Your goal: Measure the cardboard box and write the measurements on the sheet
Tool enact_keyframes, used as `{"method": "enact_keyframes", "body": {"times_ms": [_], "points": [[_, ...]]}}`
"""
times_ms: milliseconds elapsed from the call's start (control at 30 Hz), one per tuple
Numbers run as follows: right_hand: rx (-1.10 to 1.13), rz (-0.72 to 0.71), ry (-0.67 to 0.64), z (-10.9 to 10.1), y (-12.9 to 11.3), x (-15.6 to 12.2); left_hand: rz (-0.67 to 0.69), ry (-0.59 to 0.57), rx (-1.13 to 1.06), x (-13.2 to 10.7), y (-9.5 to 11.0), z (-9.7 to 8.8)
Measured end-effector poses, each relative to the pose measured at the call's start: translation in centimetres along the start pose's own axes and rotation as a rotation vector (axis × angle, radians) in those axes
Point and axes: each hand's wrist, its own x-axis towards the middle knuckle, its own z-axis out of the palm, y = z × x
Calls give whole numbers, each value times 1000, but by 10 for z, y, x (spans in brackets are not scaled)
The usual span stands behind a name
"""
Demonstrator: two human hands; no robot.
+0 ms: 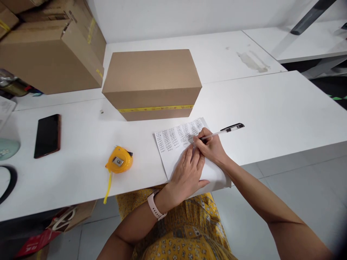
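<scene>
A white sheet of paper with several columns of small handwriting lies at the near edge of the white table. My right hand grips a clear pen with a black cap, its tip on the paper's written rows. My left hand lies flat on the sheet, fingers stretched out, holding it down; a pale watch is on that wrist. A closed cardboard box banded with yellow tape stands just behind the paper. A yellow tape measure rests to the left, its strap hanging over the edge.
A black phone lies at the left. Larger cardboard boxes are stacked at the back left. A pale green lid and a black cable sit at the far left edge. A second white table stands at the back right.
</scene>
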Motion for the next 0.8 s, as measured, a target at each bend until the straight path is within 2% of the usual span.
{"method": "enact_keyframes", "body": {"times_ms": [133,467,800], "points": [[36,38,18,0,-1,0,-8,-1,5,0,0,-1],[26,2,14,0,1,0,-1,24,5,-1,0,0],[30,28,4,-1,2,0,-2,4,3,1,0,-2]]}}
